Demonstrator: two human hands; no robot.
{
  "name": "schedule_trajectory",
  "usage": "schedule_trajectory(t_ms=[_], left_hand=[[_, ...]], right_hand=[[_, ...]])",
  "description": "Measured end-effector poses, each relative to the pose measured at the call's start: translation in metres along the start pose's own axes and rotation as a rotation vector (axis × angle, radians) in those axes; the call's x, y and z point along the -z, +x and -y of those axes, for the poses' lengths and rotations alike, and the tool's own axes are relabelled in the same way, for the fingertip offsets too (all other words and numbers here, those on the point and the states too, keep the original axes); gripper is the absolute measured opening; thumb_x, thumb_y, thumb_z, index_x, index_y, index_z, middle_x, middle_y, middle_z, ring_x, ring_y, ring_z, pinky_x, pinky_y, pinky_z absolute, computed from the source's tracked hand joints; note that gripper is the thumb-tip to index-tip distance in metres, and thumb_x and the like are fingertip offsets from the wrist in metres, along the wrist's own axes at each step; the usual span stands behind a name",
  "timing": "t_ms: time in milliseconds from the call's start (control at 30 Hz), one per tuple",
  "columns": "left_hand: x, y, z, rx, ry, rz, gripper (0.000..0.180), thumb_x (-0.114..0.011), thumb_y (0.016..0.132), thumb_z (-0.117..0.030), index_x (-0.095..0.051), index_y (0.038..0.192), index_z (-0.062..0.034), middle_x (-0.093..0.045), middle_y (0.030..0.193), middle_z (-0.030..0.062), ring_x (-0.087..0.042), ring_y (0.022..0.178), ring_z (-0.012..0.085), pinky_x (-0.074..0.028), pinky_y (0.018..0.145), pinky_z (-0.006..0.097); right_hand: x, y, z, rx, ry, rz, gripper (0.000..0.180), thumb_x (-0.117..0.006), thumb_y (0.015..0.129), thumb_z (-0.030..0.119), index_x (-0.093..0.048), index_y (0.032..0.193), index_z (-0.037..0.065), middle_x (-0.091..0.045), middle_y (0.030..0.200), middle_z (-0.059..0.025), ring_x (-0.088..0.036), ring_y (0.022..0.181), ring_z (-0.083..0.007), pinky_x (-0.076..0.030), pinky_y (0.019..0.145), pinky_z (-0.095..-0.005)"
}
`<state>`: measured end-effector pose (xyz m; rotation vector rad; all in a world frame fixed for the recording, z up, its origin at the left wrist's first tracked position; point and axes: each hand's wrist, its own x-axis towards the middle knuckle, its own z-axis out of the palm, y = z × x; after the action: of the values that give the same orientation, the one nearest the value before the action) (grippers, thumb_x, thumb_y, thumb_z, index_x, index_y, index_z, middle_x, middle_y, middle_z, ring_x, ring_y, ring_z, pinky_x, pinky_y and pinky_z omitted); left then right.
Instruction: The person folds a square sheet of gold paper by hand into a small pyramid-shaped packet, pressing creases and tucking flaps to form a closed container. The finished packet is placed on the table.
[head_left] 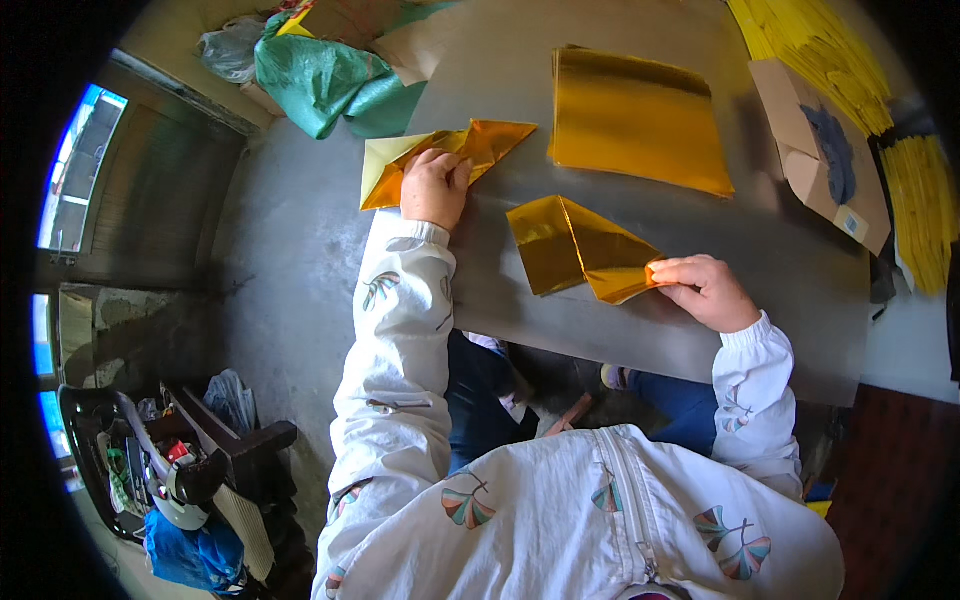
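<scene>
A smooth grey counter (490,280) bears a creased gold foil sheet (545,245), its corner pinched between the right hand (708,290)'s thumb and fingers. The left hand (435,185) curls over a folded gold-and-pale-yellow foil sheet (500,142), grip unclear. Folding seems in hand; the next move calls for aligned edges.

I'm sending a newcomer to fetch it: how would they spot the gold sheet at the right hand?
On the grey table, find the flat gold stack, then look toward the near edge. A creased gold sheet lies there, its right corner pinched by the right hand. That pinch sets it apart from the stack, which no hand touches, and the gold piece under the left hand.
</scene>
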<state>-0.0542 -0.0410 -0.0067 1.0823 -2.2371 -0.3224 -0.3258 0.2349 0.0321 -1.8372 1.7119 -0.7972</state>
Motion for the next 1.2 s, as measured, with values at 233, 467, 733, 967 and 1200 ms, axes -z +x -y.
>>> schedule_trajectory(t_ms=[233,467,733,967,1200], left_hand=[[-0.011,-0.015,-0.018,0.098,-0.079,-0.074,0.016,-0.068,0.083,-0.016,-0.066,0.093,-0.0037,-0.065,0.085,0.0132,-0.064,0.078,0.0299,-0.052,0.073,0.036],[-0.014,-0.017,-0.025,0.025,0.049,-0.091,0.025,-0.065,0.084,-0.015,-0.065,0.108,-0.0099,-0.061,0.105,0.0120,-0.059,0.095,0.0310,-0.051,0.083,0.039],[-0.012,-0.018,-0.031,-0.041,0.364,0.128,0.030,-0.056,0.089,-0.015,-0.068,0.117,-0.0202,-0.058,0.113,0.0079,-0.054,0.107,0.0278,-0.049,0.088,0.041],[-0.011,-0.022,-0.026,-0.084,0.327,0.104,0.030,-0.056,0.088,-0.012,-0.069,0.114,-0.0194,-0.059,0.116,0.0071,-0.053,0.111,0.0280,-0.046,0.093,0.042],[-0.007,-0.029,-0.031,-0.090,0.390,0.127,0.030,-0.052,0.091,-0.013,-0.067,0.117,-0.0179,-0.059,0.122,0.0045,-0.052,0.117,0.0272,-0.042,0.097,0.047]], right_hand=[[-0.001,0.000,-0.002,-0.039,0.008,0.007,0.014,-0.069,0.082,0.007,-0.072,0.095,0.004,-0.070,0.104,-0.0124,-0.067,0.094,-0.0281,-0.053,0.084,-0.0343],[-0.003,-0.001,-0.003,-0.106,0.021,0.007,0.015,-0.069,0.082,0.008,-0.073,0.096,0.005,-0.070,0.104,-0.0113,-0.067,0.094,-0.0265,-0.053,0.084,-0.0342],[-0.003,-0.003,-0.001,-0.054,-0.012,-0.020,0.014,-0.071,0.081,0.008,-0.072,0.094,0.004,-0.070,0.105,-0.0117,-0.067,0.094,-0.0260,-0.052,0.084,-0.0346],[-0.007,-0.005,-0.002,0.006,-0.066,-0.043,0.015,-0.072,0.081,0.011,-0.072,0.095,0.004,-0.070,0.105,-0.0113,-0.068,0.094,-0.0256,-0.050,0.086,-0.0358],[-0.019,-0.019,0.005,0.048,-0.222,-0.067,0.014,-0.068,0.085,0.013,-0.073,0.097,0.006,-0.070,0.108,-0.0086,-0.066,0.097,-0.0235,-0.048,0.089,-0.0382]])
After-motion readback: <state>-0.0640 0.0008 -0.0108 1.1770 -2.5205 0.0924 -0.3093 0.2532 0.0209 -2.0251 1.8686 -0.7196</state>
